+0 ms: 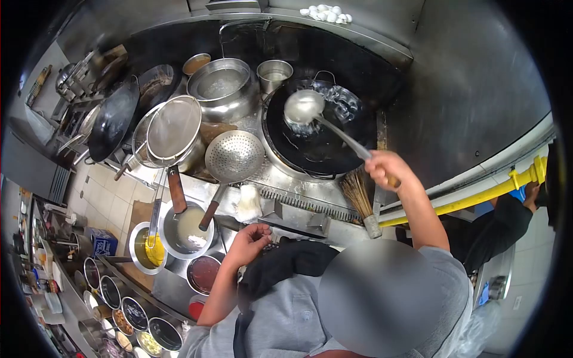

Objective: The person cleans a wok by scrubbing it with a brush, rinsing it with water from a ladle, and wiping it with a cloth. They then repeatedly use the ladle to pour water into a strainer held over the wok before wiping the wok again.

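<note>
Right hand point(385, 169): fingers clamped round the rear of the ladle's point(304, 107) handle, whose end shows below the fist. I judge that this hold on a long handle sets the fist clear of heat from the wok point(304, 146). The ladle's bowl lies over the wok's left rear; from my remote seat I cannot tell whether the two touch.

Left hand point(248, 241): fingers curled in, near the cloth point(248, 203); I cannot tell whether they pinch anything.

Surroundings: left of the wok lie the skimmer point(236, 158) and, farther left, the sieve point(174, 127), handles pointing to the near side, presumably for quick reach. The brush point(358, 194) rests at the wok's near right, bristles toward it. Behind the skimmer, the pot point(215, 89) stands below a thin pipe point(221, 39), perhaps for filling.
</note>
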A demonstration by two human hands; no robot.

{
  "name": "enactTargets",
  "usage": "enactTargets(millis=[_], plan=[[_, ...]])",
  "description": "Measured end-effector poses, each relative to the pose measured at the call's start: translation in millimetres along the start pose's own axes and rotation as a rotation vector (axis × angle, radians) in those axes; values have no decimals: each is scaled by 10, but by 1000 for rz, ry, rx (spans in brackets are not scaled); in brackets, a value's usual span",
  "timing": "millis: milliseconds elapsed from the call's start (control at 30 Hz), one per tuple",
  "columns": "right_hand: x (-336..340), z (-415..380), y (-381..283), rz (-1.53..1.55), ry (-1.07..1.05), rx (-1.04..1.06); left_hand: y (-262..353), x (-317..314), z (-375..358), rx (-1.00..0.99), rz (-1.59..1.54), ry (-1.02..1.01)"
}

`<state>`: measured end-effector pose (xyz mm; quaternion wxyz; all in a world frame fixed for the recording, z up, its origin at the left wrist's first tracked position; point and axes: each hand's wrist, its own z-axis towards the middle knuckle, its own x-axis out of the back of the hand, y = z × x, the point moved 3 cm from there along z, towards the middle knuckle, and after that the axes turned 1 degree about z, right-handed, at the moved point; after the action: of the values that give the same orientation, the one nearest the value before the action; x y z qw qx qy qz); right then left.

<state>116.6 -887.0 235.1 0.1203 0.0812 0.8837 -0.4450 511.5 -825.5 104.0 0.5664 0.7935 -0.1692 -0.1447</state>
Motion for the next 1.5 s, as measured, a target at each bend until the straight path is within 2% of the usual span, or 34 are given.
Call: enactTargets(millis=[33, 67, 100, 167, 200, 267, 300, 367, 433, 500, 633, 667, 700, 767, 833, 900, 967, 1100, 1133, 1267, 1367, 1433, 1500], plan=[[0, -64, 51, -226, 159, 55, -47, 21, 17, 9, 32, -29], [11, -138, 65, -426, 183, 98, -82, 33, 22, 18, 66, -55], [-24, -234, 57, -434, 174, 99, -98, 52, 7, 15, 62, -44], [-110, -351, -87, -741, 334, 228, -127, 152, -64, 6, 0, 12], [-134, -275, -120, -747, 312, 240, -182, 212, -103, 22, -14, 53], [-321, -198, -316, -1295, 461, 938, -355, 324, -174, 49, -20, 77], [-456, -58, -390, -1288, 446, 955, -427, 369, -205, 81, -30, 71], [-824, 346, -632, -1153, 334, 827, -340, 401, -339, 47, -29, 115], [-1194, 886, -854, -834, 143, 520, -287, 471, -478, 51, -20, 170], [-1477, 1752, -1056, -841, 12, 468, -246, 567, -649, 99, -43, 227], [-2257, 3428, -1029, -932, 161, 249, -443, 834, -985, 99, -90, 361], [-2401, 3926, -1021, -1068, 186, 291, -514, 926, -1058, 124, -1, 369], [-2561, 4393, -1008, -1203, 210, 332, -456, 946, -1156, 154, -63, 435], [-2934, 4558, -1005, -1297, 120, 280, -532, 1053, -1332, 163, -119, 472], [-3075, 4600, -848, -185, 20, 119, -569, 1106, -1448, 153, -189, 553], [-3014, 4914, -752, 129, -123, -339, -641, 1083, -1629, 156, -264, 615], [-2948, 4866, -790, 386, -280, -288, -747, 1076, -1652, 106, -342, 673], [-2609, 4524, -753, 600, -339, -316, -894, 1020, -1632, 149, -248, 630], [-2511, 4389, -737, 595, -437, -359, -898, 1008, -1611, 159, -245, 615], [-2152, 3755, -819, 484, -409, -327, -738, 993, -1398, 142, -96, 499], [-1846, 3192, -883, 596, -490, -341, -437, 915, -1173, 93, -51, 414], [-1611, 2755, -917, 632, -541, -351, -476, 858, -1020, 143, -78, 341], [-1386, 2270, -917, 642, -479, -302, -340, 751, -899, 151, 58, 260]])
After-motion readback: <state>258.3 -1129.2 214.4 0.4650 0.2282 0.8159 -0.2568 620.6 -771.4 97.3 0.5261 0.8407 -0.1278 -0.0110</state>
